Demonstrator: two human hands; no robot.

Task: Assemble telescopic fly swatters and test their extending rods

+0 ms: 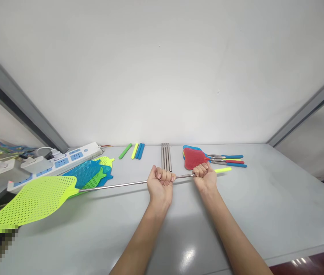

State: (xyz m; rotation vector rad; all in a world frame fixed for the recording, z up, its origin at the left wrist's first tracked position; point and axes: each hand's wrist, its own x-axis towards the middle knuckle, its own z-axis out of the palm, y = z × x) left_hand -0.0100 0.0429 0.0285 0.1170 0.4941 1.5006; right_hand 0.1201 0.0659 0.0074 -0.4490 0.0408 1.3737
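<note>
A yellow-green fly swatter (39, 196) is stretched out sideways above the table, its long metal telescopic rod running from the mesh head at left to a yellow handle at right. My left hand (161, 185) is closed around the middle of the rod. Farther along, my right hand (204, 177) grips it where the rod meets the handle, and covers part of that handle. Just behind my right hand lies a pile of folded fly swatters with a red one (194, 158) on top. Several bare metal rods (166, 156) lie side by side behind my left hand.
Loose swatter heads in blue (85, 172), green and yellow lie at the left, partly under the held head. Behind them is a white power strip (72, 156) with plugs. Green (125, 151), yellow and blue handles (140, 151) lie near the wall on the grey table (265, 198).
</note>
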